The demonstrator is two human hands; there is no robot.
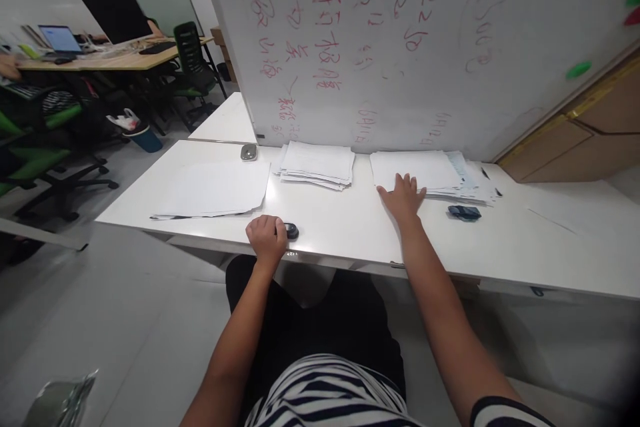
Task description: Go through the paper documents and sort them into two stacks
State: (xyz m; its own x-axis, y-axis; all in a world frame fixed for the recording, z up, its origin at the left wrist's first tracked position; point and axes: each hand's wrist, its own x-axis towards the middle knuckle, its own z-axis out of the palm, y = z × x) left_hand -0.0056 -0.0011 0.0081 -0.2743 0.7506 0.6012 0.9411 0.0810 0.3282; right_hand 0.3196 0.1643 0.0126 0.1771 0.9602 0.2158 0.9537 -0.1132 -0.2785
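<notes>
My left hand (267,238) is closed around a black stapler-like object (291,231) near the table's front edge; only its rounded end shows past my fingers. Spread fingers of my right hand (404,199) rest on the front edge of the right-hand paper stack (415,169), with nothing visibly gripped. Between the hands and farther back lies a middle paper stack (317,161), its sheets slightly uneven. Another pile of white sheets (215,188) lies on the left, beyond my left hand. A small dark blue item (464,213) sits to the right of my right hand.
A whiteboard (310,47) with red writing stands along the table's back edge. A small grey square object (249,152) is at the back left, and cardboard boxes (555,147) at the right. Chairs, a bin (145,139) and a desk (135,60) with people are at the left.
</notes>
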